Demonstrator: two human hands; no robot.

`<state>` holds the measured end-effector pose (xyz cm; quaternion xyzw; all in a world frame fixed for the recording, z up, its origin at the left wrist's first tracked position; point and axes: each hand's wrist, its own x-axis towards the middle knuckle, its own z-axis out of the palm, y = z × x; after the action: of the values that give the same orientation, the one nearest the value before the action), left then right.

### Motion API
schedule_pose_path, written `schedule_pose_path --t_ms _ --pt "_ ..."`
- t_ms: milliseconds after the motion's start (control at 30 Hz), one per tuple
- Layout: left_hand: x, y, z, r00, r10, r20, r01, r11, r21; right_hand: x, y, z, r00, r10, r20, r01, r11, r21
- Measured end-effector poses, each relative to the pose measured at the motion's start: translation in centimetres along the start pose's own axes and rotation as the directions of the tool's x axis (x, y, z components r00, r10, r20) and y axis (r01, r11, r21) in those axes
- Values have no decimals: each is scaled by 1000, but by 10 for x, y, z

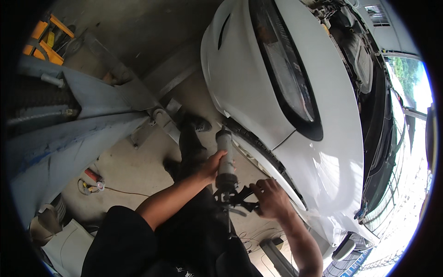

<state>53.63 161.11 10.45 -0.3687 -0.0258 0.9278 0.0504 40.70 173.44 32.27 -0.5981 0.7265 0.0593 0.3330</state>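
Looking down from the head view, I'd judge the work in hand to be under way rather than finished: the dispensing gun (226,159) is up in both hands, held beside the white car (323,152), not set down. Its front end points to twelve o'clock, close to the bumper's lower edge; whether it touches there I can't tell from where I stand. No fresh bead or smear shows along the dark strip (269,156) running towards four o'clock, so how much is done, and how much is left, I can't say. The engine bay (353,51) lies exposed at two o'clock. As for the grip, the left hand (213,166) is wrapped round the grey barrel about midway, thumb on top, with the gun's front end just past it towards one o'clock and the black handle (244,196) towards five. The right hand (272,198) has its fingers curled over that handle, which sits at its nine o'clock, with the barrel off towards ten; how hard the handle is squeezed I can't tell. Over at eight o'clock, a red tool (94,176) lies on the floor (122,173), well apart from both hands.
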Motion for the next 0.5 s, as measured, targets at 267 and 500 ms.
schedule_pose_path --t_ms 267,500 --pt "-16 37 -9 997 -35 -67 38 998 40 20 -3 14 991 -11 -131 31 988 151" --pt "3 55 2 992 -73 -102 81 994 74 37 6 5 993 51 -102 -31 981 191"
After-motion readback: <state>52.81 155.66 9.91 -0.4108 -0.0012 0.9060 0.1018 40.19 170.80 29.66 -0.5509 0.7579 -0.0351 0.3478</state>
